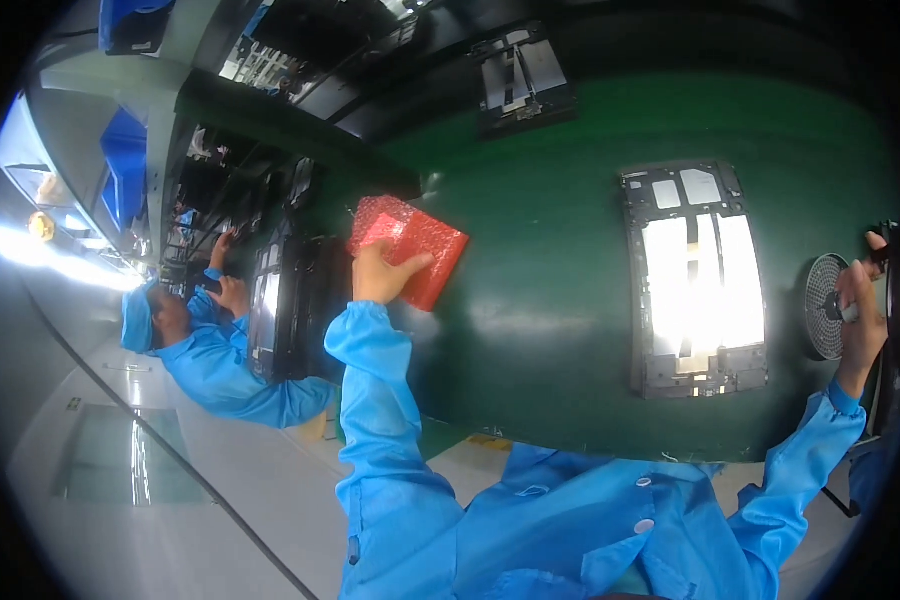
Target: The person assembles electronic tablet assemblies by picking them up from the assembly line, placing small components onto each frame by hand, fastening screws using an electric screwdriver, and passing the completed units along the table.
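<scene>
My left hand [378,274] grips the near left edge of a red bubble-wrap bag [435,268]. Its thumb points right across the bag, and its other fingers are partly hidden. Far to the right, my right hand [860,318] is beside a round grey perforated disc [823,300], close to a dark object [892,270] at the picture's rim. What the right fingers touch there is hard to make out. Between my hands lies a flat black-framed panel with silvery, glaring plates [660,260], touched by neither hand.
A similar framed panel [525,80] lies at the table's far side. Stacked dark panels [275,310] stand at left, beside a co-worker in blue [205,365]. Grey shelving [185,130] with blue bins [123,170] rises at upper left. The green tabletop [540,330] ends near my body.
</scene>
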`<state>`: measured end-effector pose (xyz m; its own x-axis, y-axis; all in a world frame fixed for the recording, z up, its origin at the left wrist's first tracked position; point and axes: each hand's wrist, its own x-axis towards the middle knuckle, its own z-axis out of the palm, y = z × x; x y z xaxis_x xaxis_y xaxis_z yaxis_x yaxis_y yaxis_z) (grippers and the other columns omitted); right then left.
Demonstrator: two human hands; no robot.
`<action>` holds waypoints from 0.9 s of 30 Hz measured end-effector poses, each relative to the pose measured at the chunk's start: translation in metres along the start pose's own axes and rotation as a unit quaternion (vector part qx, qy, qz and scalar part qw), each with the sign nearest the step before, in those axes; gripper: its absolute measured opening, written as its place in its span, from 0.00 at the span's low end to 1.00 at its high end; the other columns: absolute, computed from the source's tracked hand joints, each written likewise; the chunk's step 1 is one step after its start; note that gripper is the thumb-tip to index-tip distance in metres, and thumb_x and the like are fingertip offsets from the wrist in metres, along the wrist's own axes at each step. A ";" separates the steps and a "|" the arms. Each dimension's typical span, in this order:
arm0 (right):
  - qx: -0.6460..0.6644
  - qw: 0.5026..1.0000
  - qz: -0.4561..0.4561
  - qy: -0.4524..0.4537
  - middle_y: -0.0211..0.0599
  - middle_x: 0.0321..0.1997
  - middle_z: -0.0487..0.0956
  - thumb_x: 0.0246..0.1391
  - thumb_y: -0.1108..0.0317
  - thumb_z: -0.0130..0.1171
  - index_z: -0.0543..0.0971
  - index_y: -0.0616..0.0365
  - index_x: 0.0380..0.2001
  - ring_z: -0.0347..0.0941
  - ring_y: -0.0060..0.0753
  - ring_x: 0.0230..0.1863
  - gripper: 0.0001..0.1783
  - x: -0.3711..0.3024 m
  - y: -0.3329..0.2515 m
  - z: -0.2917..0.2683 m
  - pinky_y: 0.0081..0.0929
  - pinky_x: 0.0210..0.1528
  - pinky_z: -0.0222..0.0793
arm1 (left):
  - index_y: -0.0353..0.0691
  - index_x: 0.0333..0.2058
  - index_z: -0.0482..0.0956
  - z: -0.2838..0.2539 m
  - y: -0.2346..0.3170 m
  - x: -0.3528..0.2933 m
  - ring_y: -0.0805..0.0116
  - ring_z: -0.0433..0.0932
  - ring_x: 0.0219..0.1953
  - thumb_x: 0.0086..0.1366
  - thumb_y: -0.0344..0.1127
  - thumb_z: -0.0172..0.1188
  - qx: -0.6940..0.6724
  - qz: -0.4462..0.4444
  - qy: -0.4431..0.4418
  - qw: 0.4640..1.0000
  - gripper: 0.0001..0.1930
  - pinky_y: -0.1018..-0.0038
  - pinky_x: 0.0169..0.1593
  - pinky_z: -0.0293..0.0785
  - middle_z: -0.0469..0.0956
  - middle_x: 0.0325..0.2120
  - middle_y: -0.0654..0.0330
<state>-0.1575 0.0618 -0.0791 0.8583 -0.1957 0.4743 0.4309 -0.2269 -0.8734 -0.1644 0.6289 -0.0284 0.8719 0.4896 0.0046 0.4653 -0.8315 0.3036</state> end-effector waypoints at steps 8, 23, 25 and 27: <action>-0.021 1.000 -0.012 -0.001 0.24 0.20 0.62 0.55 0.72 0.50 0.65 0.69 0.51 0.58 0.14 0.21 0.21 -0.002 0.000 -0.005 0.14 0.27 0.56 | 0.24 0.47 0.69 0.003 -0.027 0.020 0.56 0.75 0.45 0.35 0.50 0.75 -0.043 -0.027 -0.126 0.991 0.44 0.69 0.49 0.70 0.74 0.43 0.44; 0.070 0.975 0.121 -0.175 0.32 0.47 0.66 0.63 0.56 0.33 0.58 0.61 0.60 0.60 0.26 0.56 0.27 -0.039 0.119 -0.122 0.28 0.66 0.45 | 0.40 0.26 0.73 0.029 0.001 -0.111 0.57 0.72 0.37 0.35 0.39 0.74 0.042 0.311 0.117 0.942 0.21 0.66 0.41 0.64 0.74 0.34 0.56; 0.067 0.970 0.124 -0.198 0.32 0.48 0.67 0.63 0.56 0.33 0.58 0.61 0.60 0.60 0.26 0.56 0.28 -0.034 0.119 -0.127 0.27 0.66 0.45 | 0.37 0.29 0.75 0.027 -0.004 -0.115 0.55 0.73 0.40 0.38 0.37 0.73 -0.025 0.302 0.076 0.950 0.20 0.66 0.43 0.67 0.75 0.37 0.52; 0.054 0.963 0.122 -0.236 0.33 0.50 0.67 0.63 0.54 0.31 0.58 0.61 0.60 0.61 0.26 0.56 0.28 -0.026 0.114 -0.132 0.27 0.65 0.46 | 0.35 0.31 0.76 0.030 -0.018 -0.105 0.54 0.73 0.43 0.39 0.35 0.73 -0.070 0.274 0.081 0.956 0.20 0.66 0.46 0.68 0.74 0.41 0.49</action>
<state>-0.1673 -0.0844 -0.1769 0.9577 0.2302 0.1729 0.2048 -0.1227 -0.9711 -0.2602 0.5848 -0.0626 0.9387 0.0340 0.3430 -0.0894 -0.9371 0.3375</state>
